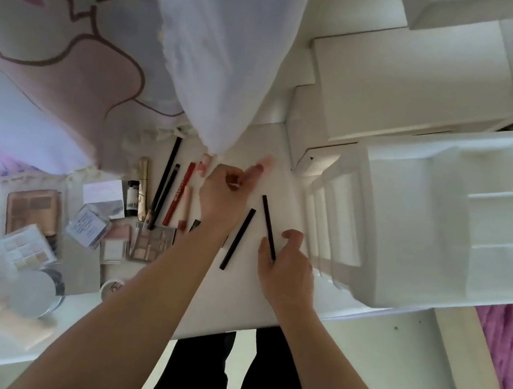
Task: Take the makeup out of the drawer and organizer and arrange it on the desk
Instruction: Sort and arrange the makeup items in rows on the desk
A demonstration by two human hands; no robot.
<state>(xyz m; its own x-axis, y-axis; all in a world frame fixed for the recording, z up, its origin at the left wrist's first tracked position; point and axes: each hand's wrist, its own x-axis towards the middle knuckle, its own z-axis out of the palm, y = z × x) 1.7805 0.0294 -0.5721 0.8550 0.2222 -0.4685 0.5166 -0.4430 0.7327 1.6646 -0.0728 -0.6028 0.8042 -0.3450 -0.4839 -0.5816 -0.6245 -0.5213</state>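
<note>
Right hand (pixel 287 267) pinches near end of thin black pencil (pixel 268 223), low over desk (pixel 231 298), beside second black pencil (pixel 237 238) | left hand (pixel 225 192) curled round blurred pink tube (pixel 257 169) | judged: pencil light, stiff, smooth, prone to roll; better held mid-shaft, laid flat.

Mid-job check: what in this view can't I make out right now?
All head view.
Motion blur: pink item in the left hand, kind unreadable.
Hidden by the right hand: near end of the black pencil, so grip or touch unclear.
Hidden by the left wrist: most of a dark item.
Overexposed, cut by the right edge: organizer, contents unclear.
</note>
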